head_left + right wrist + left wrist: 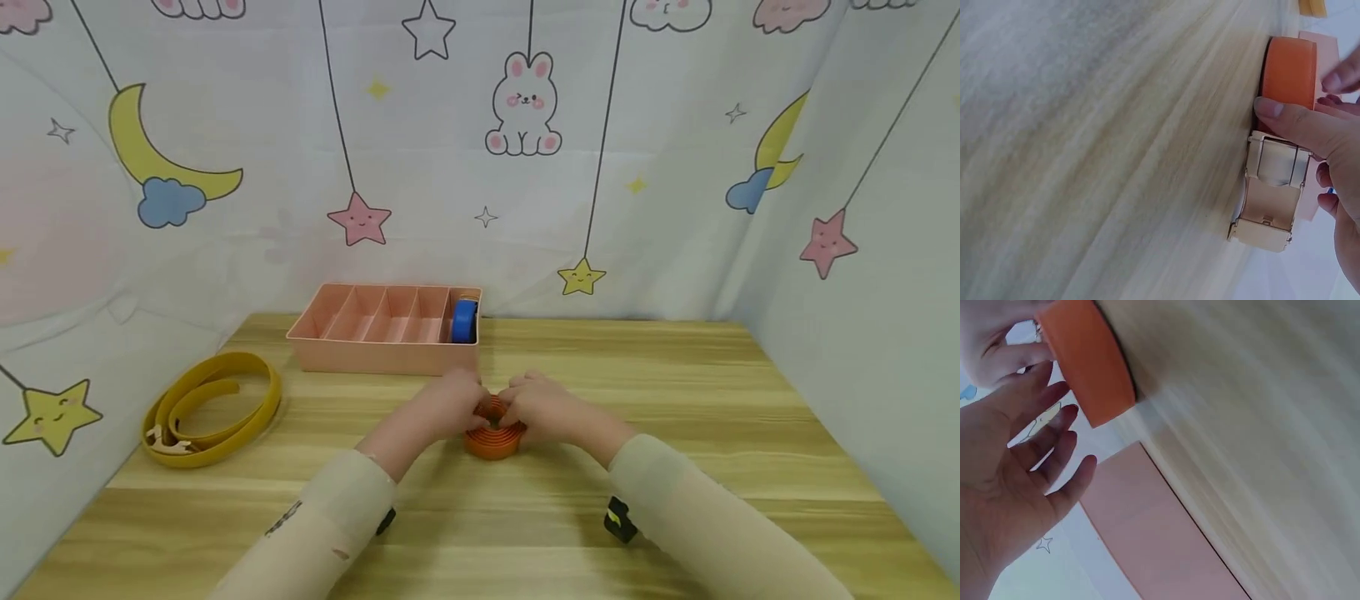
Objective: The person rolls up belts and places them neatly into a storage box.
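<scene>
An orange belt [492, 447] stands on its edge on the wooden table, wound into a coil. Its gold buckle [1275, 187] shows on the outside of the coil in the right wrist view. My right hand [551, 408] pinches the coil's wall, thumb [1282, 115] pressed on the outer turn and other fingers behind it. On the opposite side, my left hand [450, 404] is at the coil's rim. Its fingers [1054, 450] are loosely extended in the left wrist view, the upper fingertips right at the belt's edge.
Behind my hands stands a pink divided box [382, 357], with a rolled blue belt [464, 322] in its rightmost compartment. A coiled mustard-yellow belt [262, 412] with a light gold buckle lies at the left. Patterned cloth [450, 167] hangs around the table's back and sides.
</scene>
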